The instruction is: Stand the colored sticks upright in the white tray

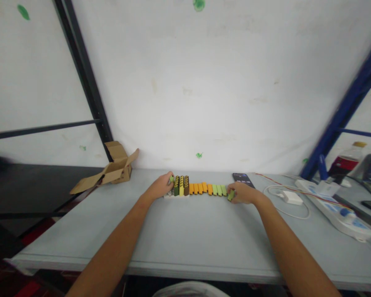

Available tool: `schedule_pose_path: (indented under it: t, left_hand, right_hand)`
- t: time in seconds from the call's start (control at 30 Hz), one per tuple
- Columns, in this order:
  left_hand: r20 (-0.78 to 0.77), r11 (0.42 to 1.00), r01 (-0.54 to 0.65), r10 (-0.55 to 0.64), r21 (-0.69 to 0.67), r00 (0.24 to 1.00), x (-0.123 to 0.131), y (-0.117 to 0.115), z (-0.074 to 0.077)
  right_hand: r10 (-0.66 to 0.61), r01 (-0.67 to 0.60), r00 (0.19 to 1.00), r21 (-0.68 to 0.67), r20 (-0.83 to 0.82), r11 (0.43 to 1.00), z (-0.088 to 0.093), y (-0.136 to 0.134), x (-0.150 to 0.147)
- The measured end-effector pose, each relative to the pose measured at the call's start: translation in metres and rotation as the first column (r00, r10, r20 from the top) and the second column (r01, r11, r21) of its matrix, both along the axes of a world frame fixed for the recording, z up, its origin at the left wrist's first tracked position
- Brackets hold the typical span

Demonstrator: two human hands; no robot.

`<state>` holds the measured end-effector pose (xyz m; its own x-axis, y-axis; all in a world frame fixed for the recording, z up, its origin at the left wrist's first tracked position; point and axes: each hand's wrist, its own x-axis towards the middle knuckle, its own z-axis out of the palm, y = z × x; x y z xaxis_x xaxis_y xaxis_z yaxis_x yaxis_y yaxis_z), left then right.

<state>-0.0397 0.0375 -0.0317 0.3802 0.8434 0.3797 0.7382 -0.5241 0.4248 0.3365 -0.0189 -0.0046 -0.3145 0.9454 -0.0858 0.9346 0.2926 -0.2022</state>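
Observation:
My left hand [160,185] is closed around a small light green block [172,179] at the left end of a pale base [177,196]. On that base stand a dark green row [176,186], a yellow row [181,186] and a brown row [186,186], each with dark and yellow marks on top. To their right, several orange blocks [200,188] and several light green blocks [219,190] lie side by side in a line. At the line's right end my right hand [241,193] pinches another light green block [231,194].
A phone [243,179] lies behind my right hand. Farther right are a white charger [291,197] with its cable, a power strip [336,212] and a cola bottle [346,161]. An opened cardboard box [119,167] sits at the back left, near the wall [185,82].

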Motion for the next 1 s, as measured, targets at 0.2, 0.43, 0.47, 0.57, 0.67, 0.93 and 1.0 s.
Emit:
schedule_pose_path:
  t: [0.2,0.43,0.47,0.57,0.67,0.93,1.0]
  left_hand:
    - [0.025,0.998,0.044,-0.043,-0.039,0.999,0.002,-0.004,0.003]
    - [0.069,0.998,0.057,-0.056,-0.018,0.996,-0.003,0.001,-0.001]
    - [0.087,0.998,0.063,-0.061,-0.016,0.994,-0.004,0.002,-0.001]
    - [0.134,0.999,0.051,-0.050,-0.006,0.990,-0.006,0.002,0.000]
    - [0.145,0.999,0.039,-0.041,0.015,0.989,-0.008,0.003,0.001]
    - [0.108,0.998,0.055,-0.051,-0.028,0.993,-0.012,0.005,-0.001]
    - [0.102,0.998,0.062,-0.059,-0.023,0.993,-0.015,0.005,0.000]
  right_hand:
    - [-0.004,0.004,1.000,-0.032,0.018,0.999,0.002,0.000,-0.001]
    - [-0.027,0.027,1.000,-0.048,0.010,0.998,0.002,-0.001,-0.001]
    - [-0.029,0.029,1.000,-0.047,0.009,0.998,0.002,0.000,0.000]
    - [-0.035,0.036,0.999,-0.048,0.019,0.998,0.000,0.001,0.001]
    - [-0.045,0.046,0.999,-0.047,0.026,0.998,0.000,0.000,0.001]
    - [-0.040,0.043,0.998,-0.087,0.040,0.995,0.012,-0.013,-0.007]
    - [-0.050,0.052,0.998,-0.099,0.029,0.994,0.014,-0.015,-0.007]
